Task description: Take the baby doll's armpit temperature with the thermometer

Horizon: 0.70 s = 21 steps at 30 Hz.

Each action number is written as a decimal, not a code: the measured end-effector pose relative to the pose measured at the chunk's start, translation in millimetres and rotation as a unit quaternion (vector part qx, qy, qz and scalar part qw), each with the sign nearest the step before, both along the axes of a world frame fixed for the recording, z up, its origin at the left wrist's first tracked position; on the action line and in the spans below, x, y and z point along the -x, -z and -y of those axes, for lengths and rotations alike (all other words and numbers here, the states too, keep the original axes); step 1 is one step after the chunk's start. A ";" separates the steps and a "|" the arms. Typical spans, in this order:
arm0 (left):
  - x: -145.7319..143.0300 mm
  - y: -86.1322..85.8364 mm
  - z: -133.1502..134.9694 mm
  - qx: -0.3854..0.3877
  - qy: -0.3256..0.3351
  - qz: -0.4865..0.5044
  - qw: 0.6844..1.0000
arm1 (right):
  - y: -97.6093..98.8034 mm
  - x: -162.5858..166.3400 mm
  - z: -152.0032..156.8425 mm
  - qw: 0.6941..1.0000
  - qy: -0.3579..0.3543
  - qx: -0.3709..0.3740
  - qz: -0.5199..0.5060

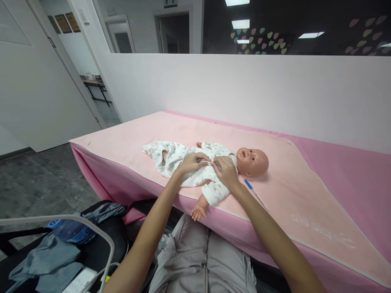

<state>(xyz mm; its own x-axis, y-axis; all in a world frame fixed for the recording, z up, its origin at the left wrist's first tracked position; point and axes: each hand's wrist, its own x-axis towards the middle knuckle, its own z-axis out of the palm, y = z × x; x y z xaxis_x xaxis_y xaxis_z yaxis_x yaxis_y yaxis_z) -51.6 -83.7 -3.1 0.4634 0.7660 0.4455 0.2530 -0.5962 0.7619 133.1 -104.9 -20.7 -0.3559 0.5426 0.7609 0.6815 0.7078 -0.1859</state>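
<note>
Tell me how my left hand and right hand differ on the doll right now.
The left hand lies over the doll's belly, on the leg side; the right hand sits on its chest, beside the head. The right hand is near the blue-tipped stick; the left hand is farther off. Both pinch the white romper at its front, fingertips nearly meeting.

This is an infant-care training room in an office-style building: a plastic baby doll in a white printed sleepsuit (253, 162) lies mid-frame on a long pink padded table (351, 171). Across the top, a white partition wall (244, 89) carries dark glass with pastel heart stickers (259, 40); framed brown notices (64, 22) hang upper left.
</note>
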 end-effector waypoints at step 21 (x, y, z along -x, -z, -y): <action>-5.3 1.1 4.3 -0.043 0.001 0.007 0.999 | 1.2 0.0 -1.3 1.000 0.001 0.001 -0.005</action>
